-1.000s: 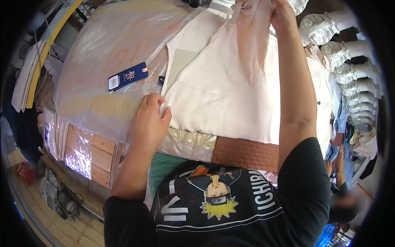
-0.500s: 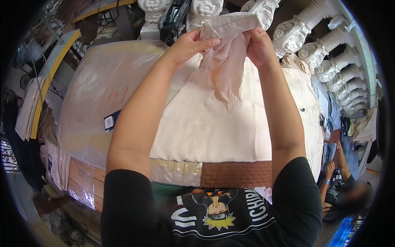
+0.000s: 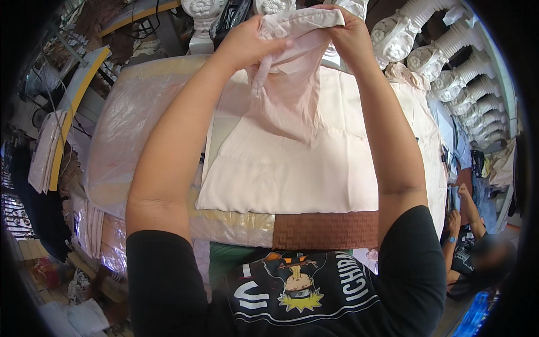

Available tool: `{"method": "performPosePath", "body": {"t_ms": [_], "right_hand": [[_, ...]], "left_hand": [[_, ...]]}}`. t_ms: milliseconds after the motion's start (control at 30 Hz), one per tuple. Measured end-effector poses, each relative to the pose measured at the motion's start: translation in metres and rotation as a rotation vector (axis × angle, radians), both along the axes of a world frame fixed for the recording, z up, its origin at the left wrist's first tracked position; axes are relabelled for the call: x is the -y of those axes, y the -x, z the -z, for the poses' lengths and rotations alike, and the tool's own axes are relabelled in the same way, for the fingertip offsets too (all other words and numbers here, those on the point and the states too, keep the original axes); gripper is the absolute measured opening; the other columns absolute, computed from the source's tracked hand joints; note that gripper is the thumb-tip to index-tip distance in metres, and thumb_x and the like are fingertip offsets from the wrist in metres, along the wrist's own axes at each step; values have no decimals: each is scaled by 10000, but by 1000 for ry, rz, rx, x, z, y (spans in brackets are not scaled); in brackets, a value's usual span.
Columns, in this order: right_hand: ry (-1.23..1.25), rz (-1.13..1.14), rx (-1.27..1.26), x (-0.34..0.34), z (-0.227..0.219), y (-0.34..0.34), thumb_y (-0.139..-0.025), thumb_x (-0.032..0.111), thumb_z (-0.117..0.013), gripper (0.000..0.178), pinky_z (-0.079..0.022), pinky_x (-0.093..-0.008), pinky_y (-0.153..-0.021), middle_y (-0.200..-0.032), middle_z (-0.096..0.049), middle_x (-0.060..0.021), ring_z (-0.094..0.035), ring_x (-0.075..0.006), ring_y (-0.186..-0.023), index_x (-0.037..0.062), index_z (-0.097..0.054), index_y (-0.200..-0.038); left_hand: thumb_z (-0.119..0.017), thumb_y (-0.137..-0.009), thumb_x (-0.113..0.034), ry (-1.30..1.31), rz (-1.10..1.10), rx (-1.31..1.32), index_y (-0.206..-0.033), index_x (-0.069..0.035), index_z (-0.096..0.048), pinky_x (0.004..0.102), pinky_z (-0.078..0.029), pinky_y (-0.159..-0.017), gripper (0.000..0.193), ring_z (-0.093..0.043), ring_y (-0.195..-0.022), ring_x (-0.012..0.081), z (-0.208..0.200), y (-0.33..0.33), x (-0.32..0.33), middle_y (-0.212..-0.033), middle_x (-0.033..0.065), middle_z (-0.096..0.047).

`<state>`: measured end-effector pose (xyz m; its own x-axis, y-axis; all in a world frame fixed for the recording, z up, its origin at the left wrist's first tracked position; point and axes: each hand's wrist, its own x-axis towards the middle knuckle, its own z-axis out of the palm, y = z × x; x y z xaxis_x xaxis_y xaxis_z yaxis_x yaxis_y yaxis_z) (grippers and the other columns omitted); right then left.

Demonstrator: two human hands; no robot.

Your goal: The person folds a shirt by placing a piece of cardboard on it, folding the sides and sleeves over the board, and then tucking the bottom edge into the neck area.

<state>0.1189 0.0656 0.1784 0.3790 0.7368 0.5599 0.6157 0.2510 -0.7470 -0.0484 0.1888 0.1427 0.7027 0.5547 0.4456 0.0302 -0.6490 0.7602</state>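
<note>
A pale pink garment [image 3: 292, 174] lies spread before me, its hem toward my body. Its far end is lifted off the table, and the loose cloth hangs bunched below a stiffer folded band [image 3: 306, 25], a collar or a cuff. My left hand [image 3: 250, 42] is closed on the band's left end, thumb on the near side. At the other end my right hand [image 3: 351, 39] pinches the band's tip; its fingers are partly hidden behind the cloth.
Plastic-wrapped padding [image 3: 140, 112] covers the table's left part, and a brown woven mat [image 3: 320, 231] shows at the near edge. White carved balusters [image 3: 393, 45] line the far and right sides. A co-worker [image 3: 469, 247] sits at the lower right. A yellow-edged board [image 3: 81, 106] stands left.
Both hands have risen a little farther from me, carrying the band up and slightly left. The near hem has shifted away from me, and my left arm now hides the dark tag on the padding.
</note>
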Motion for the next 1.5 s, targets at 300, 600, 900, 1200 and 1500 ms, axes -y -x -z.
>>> {"method": "performPosePath", "body": {"t_ms": [300, 600, 900, 1200, 1500], "right_hand": [[249, 216, 175, -17, -31, 3, -746, 30, -622, 211, -473, -310, -751, -848, -674, -119, -622, -199, -818, -10, -670, -948], [530, -20, 366, -9, -52, 20, -749, 112, -689, 658, -467, -387, -897, -1203, -566, -150, -592, -246, -984, 72, -418, -1347], [557, -218, 582, -21, -29, 30, -790, 151, -692, 342, -456, -318, -849, -1006, -668, -74, -595, -168, -965, 54, -611, -1108], [536, -160, 417, 1, -43, 49, -812, 122, -682, 310, -434, -282, -875, -1010, -665, -39, -591, -139, -942, 78, -613, -1111], [575, -67, 438, -12, -47, 52, -800, 140, -703, 278, -447, -275, -827, -958, -679, -31, -603, -128, -882, 82, -636, -1063]], "left_hand": [[-722, -669, -514, -83, -203, -371, -1132, -67, -605, 375, -468, -862, 655, -612, -982, 315, -9, 10, -29, -1093, 156, -632], [-618, -739, -318, 32, -70, -54, -907, 10, -652, 355, -494, -672, 371, -629, -692, 248, -17, 1, -36, -784, 162, -658], [-633, -764, -253, -89, 39, 9, -1034, 6, -615, 355, -497, -781, 374, -637, -902, 259, -30, 37, 15, -954, 175, -657], [-739, -616, -582, -112, -21, -714, -1158, -102, -620, 417, -381, -973, 734, -495, -1169, 287, 116, 92, -4, -1202, 105, -589], [-777, -556, -555, -85, 83, -825, -1138, -119, -627, 425, -322, -986, 743, -486, -1184, 245, 98, 95, 19, -1191, 62, -592]]}}
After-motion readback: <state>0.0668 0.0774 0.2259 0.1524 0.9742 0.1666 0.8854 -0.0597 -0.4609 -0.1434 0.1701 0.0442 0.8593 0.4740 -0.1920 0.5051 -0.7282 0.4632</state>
